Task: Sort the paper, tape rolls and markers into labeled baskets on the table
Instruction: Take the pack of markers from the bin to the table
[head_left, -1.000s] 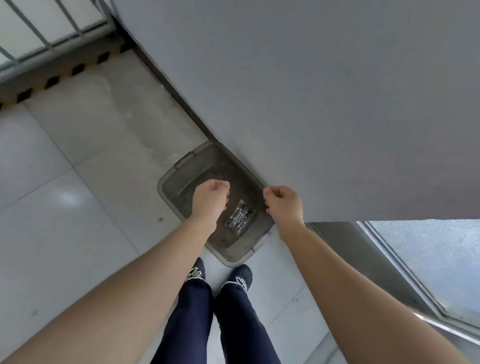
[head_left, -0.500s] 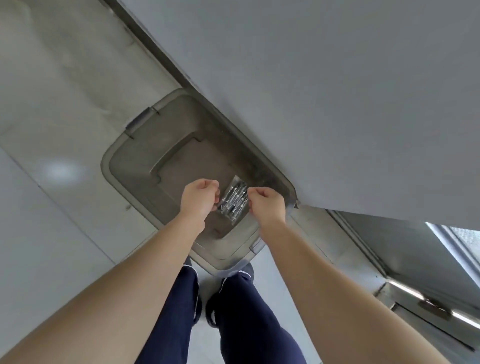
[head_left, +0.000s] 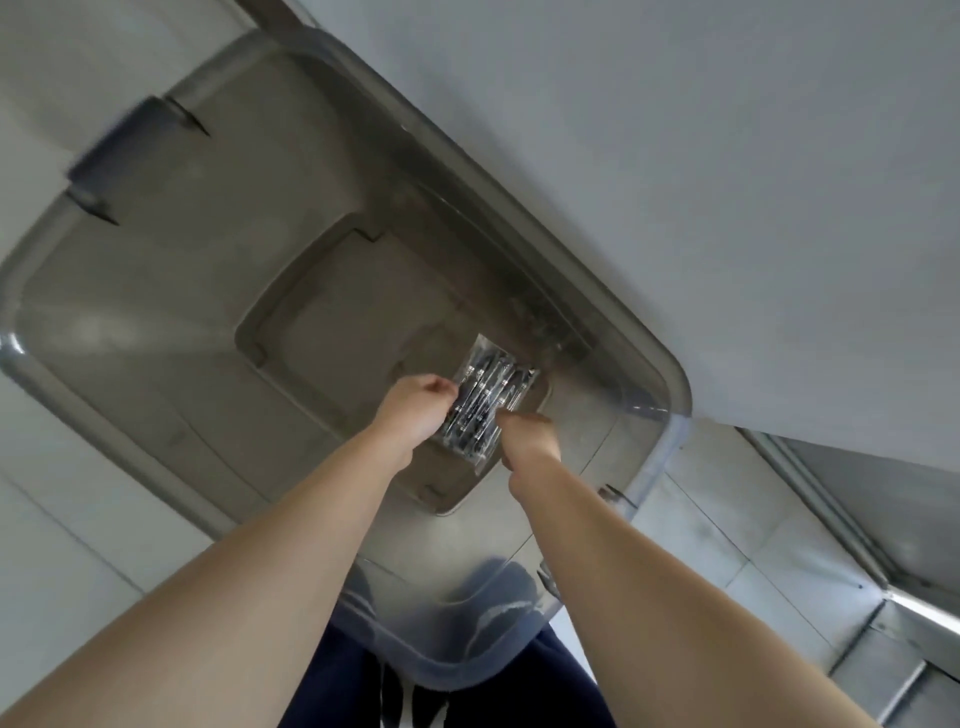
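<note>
A clear plastic pack of black markers (head_left: 485, 402) lies low inside a large translucent grey storage bin (head_left: 156, 291) on the floor. My left hand (head_left: 415, 408) pinches the pack's left edge. My right hand (head_left: 527, 434) grips its lower right edge with curled fingers. Both forearms reach down into the bin. No paper, tape rolls or labeled baskets are in view.
A grey table edge or panel (head_left: 675, 182) overhangs the bin's far right side. The bin has dark latch handles (head_left: 130, 140) on its rim. Pale floor tiles (head_left: 62, 519) lie to the left, a metal frame (head_left: 893, 613) to the lower right. My dark trousers (head_left: 337, 686) show below.
My view dropped much closer to the bin. Both hands went from closed fists above the bin down onto the marker pack and took hold of it.
</note>
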